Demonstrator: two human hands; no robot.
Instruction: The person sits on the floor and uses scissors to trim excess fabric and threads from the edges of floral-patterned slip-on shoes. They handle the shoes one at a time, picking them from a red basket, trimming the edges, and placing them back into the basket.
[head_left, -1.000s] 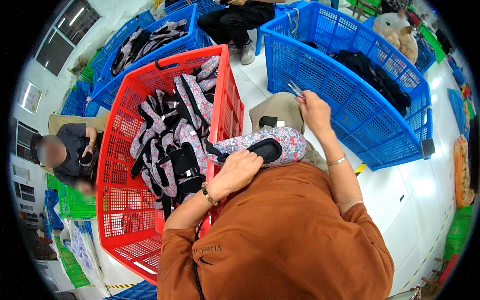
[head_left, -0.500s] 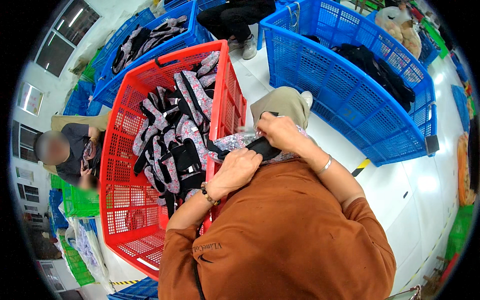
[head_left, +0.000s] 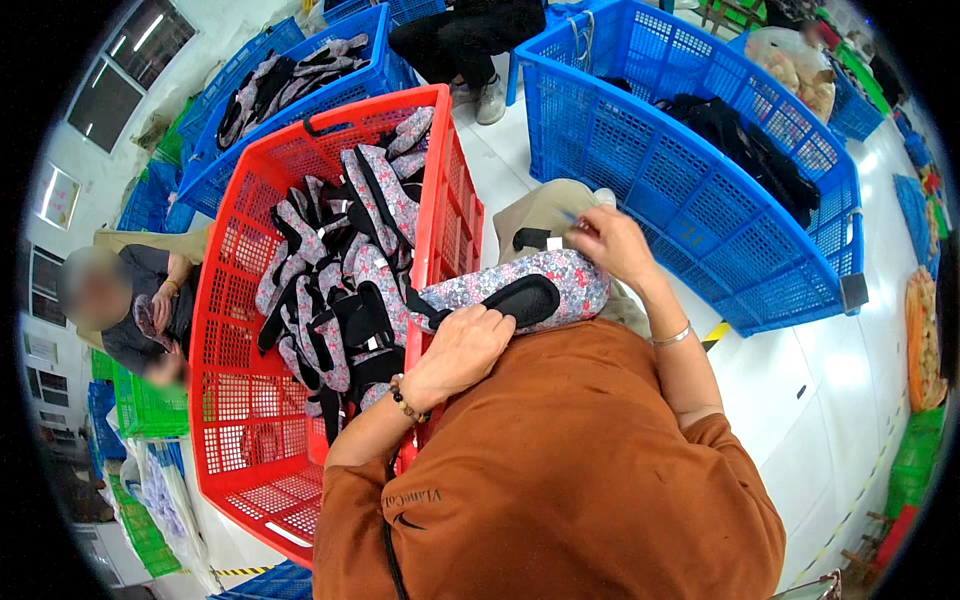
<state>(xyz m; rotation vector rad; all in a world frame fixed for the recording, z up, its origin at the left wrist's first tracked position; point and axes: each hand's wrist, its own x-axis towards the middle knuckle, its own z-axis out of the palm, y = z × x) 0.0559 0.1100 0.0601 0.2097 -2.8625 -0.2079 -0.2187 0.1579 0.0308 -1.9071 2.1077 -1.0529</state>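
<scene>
Across my lap lies a padded floral fabric piece point(head_left: 567, 282) in grey and pink, with a black oval patch and a small white tag. My left hand point(head_left: 465, 345) is closed on its near edge, fingers at the black patch. Just above its right end is my right hand point(head_left: 612, 243), fingers pinched around something small and bluish, too blurred to name. The piece's left end reaches the rim of a red plastic crate point(head_left: 432, 190). Inside the crate is a heap of similar floral pieces point(head_left: 340, 290) with black parts.
A large blue crate point(head_left: 690, 190) holding black fabric items point(head_left: 740, 140) stands ahead to the right. Behind the red crate is another blue crate point(head_left: 372, 75) with floral pieces. A person point(head_left: 150, 290) sits at the left; another person's legs point(head_left: 470, 45) show at the top.
My right hand has moved right and upward, off the black part of the piece. The floral surface, oval patch and white tag now show more fully. My left hand keeps its grip.
</scene>
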